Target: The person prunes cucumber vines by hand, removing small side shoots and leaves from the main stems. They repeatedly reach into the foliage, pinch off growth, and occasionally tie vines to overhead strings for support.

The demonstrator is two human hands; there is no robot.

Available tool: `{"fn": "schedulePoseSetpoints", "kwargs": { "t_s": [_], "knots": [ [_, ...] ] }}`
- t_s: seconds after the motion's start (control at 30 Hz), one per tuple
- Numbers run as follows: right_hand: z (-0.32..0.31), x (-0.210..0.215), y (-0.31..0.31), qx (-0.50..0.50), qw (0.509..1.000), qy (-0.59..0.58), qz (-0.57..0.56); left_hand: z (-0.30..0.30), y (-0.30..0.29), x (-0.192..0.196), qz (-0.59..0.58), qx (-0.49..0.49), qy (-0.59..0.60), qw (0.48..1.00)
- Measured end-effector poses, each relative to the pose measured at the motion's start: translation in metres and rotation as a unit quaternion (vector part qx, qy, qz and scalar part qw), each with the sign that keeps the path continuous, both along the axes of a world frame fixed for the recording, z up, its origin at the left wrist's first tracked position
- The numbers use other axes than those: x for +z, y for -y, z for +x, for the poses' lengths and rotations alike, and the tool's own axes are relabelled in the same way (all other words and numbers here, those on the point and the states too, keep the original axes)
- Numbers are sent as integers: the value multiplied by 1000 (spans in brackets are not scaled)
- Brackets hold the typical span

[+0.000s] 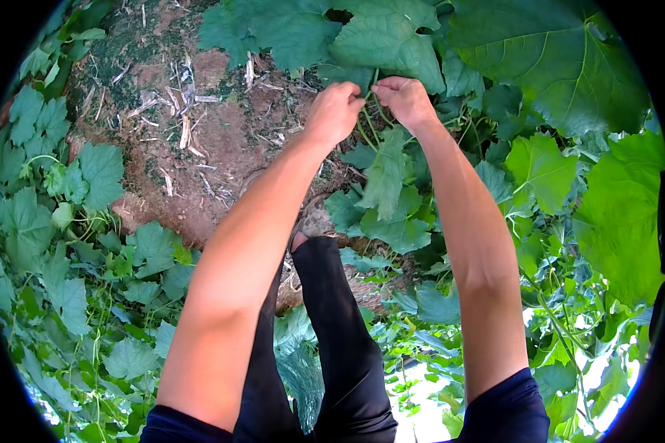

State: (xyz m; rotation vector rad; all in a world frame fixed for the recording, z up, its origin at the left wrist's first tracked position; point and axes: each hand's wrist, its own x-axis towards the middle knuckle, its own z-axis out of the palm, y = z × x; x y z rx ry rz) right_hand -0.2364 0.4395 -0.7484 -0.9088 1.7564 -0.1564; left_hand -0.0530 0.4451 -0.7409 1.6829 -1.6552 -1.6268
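Observation:
My left hand (335,112) and my right hand (405,102) meet close together at the upper middle, both with fingertips pinched. Between them runs a thin green vine stem (375,76), and each hand appears to grip it. Just below the fingers, thin green stalks (367,133) hang down toward a drooping leaf (386,177). A broad lobed leaf (389,43) spreads right above my hands. Exactly what lies between the fingertips is too small to make out.
Brown soil (225,81) with dry straw bits (185,131) lies to the left of my hands. Dense leafy vines (29,214) line the left side, and large leaves (561,63) crowd the right. My dark-trousered leg (340,325) extends forward below my arms.

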Motion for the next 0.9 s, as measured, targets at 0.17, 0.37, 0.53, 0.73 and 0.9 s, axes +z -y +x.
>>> {"fn": "schedulePoseSetpoints", "kwargs": {
  "t_s": [0.17,0.37,0.53,0.73,0.9],
  "knots": [
    [9,5,-7,15,996,-56,-67,-28,1,-11,25,32,76,996],
    [30,21,0,-45,992,-99,-71,-31,3,-11,84,146,40,985],
    [36,29,-2,-61,989,-121,-65,-30,5,-8,74,108,65,989],
    [32,26,-7,-63,989,-121,-64,-34,10,6,119,139,42,982],
    [33,27,-8,-79,989,-102,-77,-33,11,-8,193,178,-39,964]
  ]
}}
